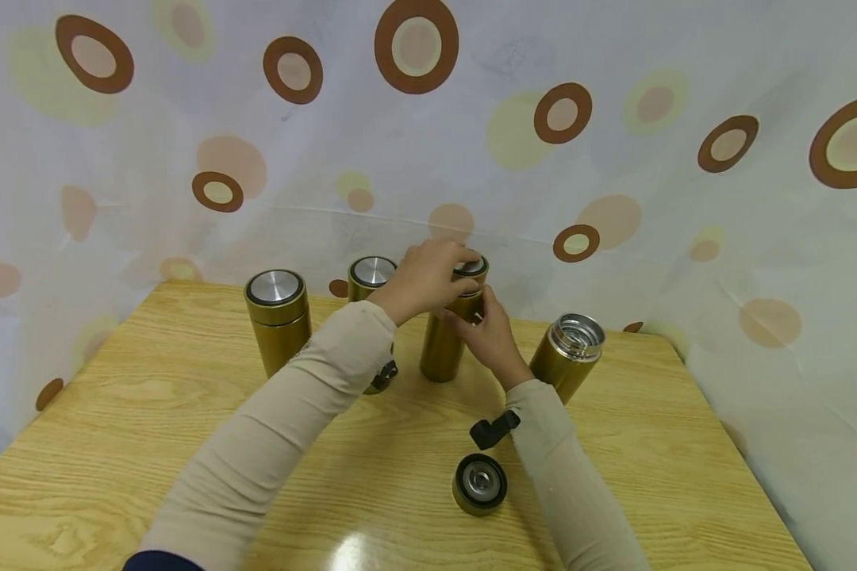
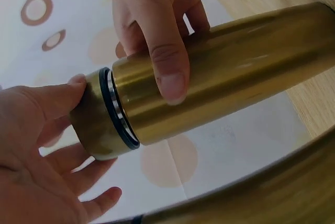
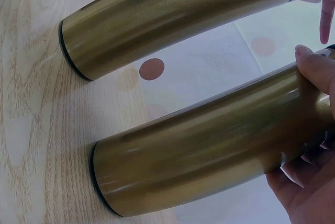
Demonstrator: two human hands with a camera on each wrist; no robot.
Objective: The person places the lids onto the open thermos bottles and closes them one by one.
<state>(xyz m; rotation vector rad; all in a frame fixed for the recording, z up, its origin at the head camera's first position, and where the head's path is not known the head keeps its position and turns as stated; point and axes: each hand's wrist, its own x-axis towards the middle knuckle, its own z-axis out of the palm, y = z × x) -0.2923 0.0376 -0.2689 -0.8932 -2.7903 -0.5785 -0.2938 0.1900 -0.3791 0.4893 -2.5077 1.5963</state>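
A gold thermos flask (image 1: 440, 353) stands upright at the back middle of the table. Both hands are on it. My left hand (image 1: 424, 277) holds its gold lid (image 2: 102, 116) from above, thumb on one side and fingers on the other. Between lid and body a thin silver band shows in the left wrist view. My right hand (image 1: 493, 337) grips the flask's upper body just under the lid. In the right wrist view the lower body (image 3: 199, 150) reaches down to a black-rimmed base on the wood.
Two lidded gold flasks (image 1: 282, 341) stand to the left, one partly behind the left arm. A lidless flask (image 1: 564, 369) with a silver mouth stands right, beside the right forearm. One loose lid (image 1: 480, 485) lies inside-up on the wooden table (image 1: 136, 412). A patterned sheet hangs behind.
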